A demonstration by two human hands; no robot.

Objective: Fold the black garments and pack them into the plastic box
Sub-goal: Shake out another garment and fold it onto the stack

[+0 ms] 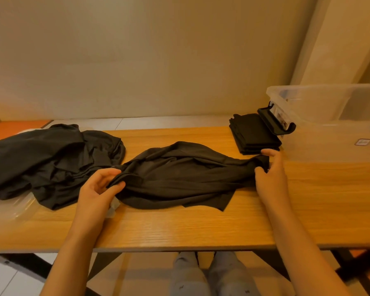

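A crumpled black garment [179, 176] lies stretched across the middle of the wooden table [179, 227]. My left hand [98, 189] pinches its left end, with a small white tag hanging below the fingers. My right hand [269, 174] grips its right end. A loose pile of black garments [51, 159] lies at the table's left. A stack of folded black garments [254, 133] sits at the back right, beside the clear plastic box [333, 133], which stands at the right edge with a black latch [276, 120] on its near end.
Clear plastic wrapping [11, 208] lies under the left pile near the table's front edge. A pale wall runs close behind the table. My legs show below the table's front edge. Bare wood stretches along the front of the table.
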